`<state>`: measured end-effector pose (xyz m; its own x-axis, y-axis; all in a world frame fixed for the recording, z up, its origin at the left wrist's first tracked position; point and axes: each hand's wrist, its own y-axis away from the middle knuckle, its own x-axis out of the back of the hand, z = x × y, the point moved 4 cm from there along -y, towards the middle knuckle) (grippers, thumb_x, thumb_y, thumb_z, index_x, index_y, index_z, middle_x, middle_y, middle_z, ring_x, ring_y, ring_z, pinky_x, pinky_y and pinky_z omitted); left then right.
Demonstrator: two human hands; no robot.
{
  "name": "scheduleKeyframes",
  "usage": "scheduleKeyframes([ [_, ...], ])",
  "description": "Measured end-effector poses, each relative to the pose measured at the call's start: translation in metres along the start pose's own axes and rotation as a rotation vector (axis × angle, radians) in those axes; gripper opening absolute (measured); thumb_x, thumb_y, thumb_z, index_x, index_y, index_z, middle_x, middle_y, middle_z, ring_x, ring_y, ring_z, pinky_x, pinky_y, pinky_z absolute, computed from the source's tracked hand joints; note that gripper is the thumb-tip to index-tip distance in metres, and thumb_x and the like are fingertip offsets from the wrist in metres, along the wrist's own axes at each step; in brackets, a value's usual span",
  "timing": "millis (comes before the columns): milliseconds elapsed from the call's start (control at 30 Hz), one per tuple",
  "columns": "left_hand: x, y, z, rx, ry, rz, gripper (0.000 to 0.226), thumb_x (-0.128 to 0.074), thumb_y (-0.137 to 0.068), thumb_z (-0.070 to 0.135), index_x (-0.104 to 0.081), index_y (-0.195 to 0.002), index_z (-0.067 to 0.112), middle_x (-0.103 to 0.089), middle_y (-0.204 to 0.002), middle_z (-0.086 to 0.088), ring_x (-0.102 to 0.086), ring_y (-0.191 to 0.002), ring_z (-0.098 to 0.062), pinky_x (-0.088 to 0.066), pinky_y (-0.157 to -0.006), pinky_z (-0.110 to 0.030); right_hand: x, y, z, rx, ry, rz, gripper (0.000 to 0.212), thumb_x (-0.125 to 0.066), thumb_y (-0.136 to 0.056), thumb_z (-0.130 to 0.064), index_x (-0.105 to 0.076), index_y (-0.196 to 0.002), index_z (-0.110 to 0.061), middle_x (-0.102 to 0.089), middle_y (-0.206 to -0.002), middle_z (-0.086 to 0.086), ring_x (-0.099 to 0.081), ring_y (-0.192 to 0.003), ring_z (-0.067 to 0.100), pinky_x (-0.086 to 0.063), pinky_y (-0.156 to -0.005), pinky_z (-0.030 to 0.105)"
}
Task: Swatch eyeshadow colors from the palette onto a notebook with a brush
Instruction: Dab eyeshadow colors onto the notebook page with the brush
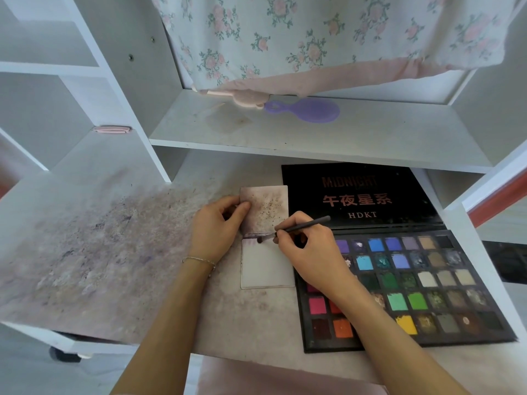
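Right hand (306,246) pinching thin dark brush (296,228); left hand (215,226) gripping small white stained notebook (266,269) flat; light short strokes w/ tip near fold.

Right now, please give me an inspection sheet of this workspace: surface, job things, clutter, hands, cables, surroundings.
Surface: white desk, widely stained with purple-brown powder.
Job's things: small notebook lies open left of the palette; upper page speckled, lower page mostly bare with a dark stroke at its top. Open eyeshadow palette, black lid laid back. Brush, tip on the lower page's top edge.
Clutter: purple hand mirror and a pink item on the shelf; pink clip further left.
Hands: left hand holds the upper page's left edge; right hand pinches the brush.
Cables: nothing seen.
Surroundings: white shelving; floral cloth hanging behind.
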<state>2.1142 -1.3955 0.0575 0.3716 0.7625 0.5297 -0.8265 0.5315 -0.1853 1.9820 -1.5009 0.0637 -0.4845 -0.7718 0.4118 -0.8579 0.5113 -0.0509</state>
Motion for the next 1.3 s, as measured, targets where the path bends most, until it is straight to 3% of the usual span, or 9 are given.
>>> scheduleKeyframes([
  [367, 0.0000, 0.0003, 0.0005, 0.006, 0.007, -0.007, 0.013, -0.060, -0.086, 0.021, -0.071, -0.093, 0.017, -0.071, -0.085, -0.002, -0.065, -0.080, -0.018, -0.052, -0.076, -0.041, -0.0007, -0.0005, -0.0001, -0.001, 0.011, -0.006, 0.004, -0.056, -0.086, -0.013, -0.056, -0.084, -0.016, -0.065, -0.083, 0.007, -0.063, -0.082, 0.019, -0.054, -0.074, 0.034],
  [767, -0.0002, 0.0009, 0.0001, 0.007, 0.020, -0.014, 0.013, -0.060, -0.086, 0.022, -0.070, -0.091, 0.016, -0.070, -0.085, -0.003, -0.064, -0.080, -0.020, -0.052, -0.077, -0.042, 0.0002, 0.0002, 0.0005, 0.001, 0.005, -0.012, 0.007, -0.056, -0.085, -0.013, -0.057, -0.082, -0.018, -0.065, -0.081, 0.004, -0.062, -0.079, 0.015, -0.054, -0.072, 0.030],
  [967, -0.0004, 0.0005, 0.0003, 0.009, 0.014, -0.013, 0.014, -0.060, -0.086, 0.022, -0.070, -0.096, 0.019, -0.069, -0.086, 0.004, -0.064, -0.082, -0.016, -0.053, -0.078, -0.040, -0.0011, -0.0008, -0.0019, 0.023, 0.017, -0.009, 0.020, -0.055, -0.087, -0.013, -0.052, -0.078, -0.031, -0.065, -0.084, 0.001, -0.063, -0.082, 0.013, -0.054, -0.074, 0.025],
  [1167, -0.0003, 0.0007, -0.0009, 0.007, 0.005, -0.011, 0.014, -0.060, -0.087, 0.023, -0.070, -0.093, 0.018, -0.070, -0.086, -0.001, -0.064, -0.081, -0.019, -0.052, -0.077, -0.043, -0.0002, 0.0002, -0.0013, 0.032, 0.017, -0.026, 0.018, -0.057, -0.085, -0.012, -0.055, -0.077, -0.028, -0.065, -0.081, 0.000, -0.062, -0.080, 0.012, -0.053, -0.073, 0.025],
  [1300, -0.0011, 0.0006, -0.0015, 0.010, 0.005, -0.018, 0.014, -0.059, -0.086, 0.024, -0.070, -0.091, 0.018, -0.070, -0.084, -0.002, -0.064, -0.080, -0.018, -0.053, -0.075, -0.041, 0.0024, -0.0004, -0.0018, 0.044, -0.019, 0.048, 0.020, -0.056, -0.086, -0.012, -0.055, -0.079, -0.031, -0.064, -0.080, -0.003, -0.061, -0.078, 0.008, -0.052, -0.069, 0.019],
])
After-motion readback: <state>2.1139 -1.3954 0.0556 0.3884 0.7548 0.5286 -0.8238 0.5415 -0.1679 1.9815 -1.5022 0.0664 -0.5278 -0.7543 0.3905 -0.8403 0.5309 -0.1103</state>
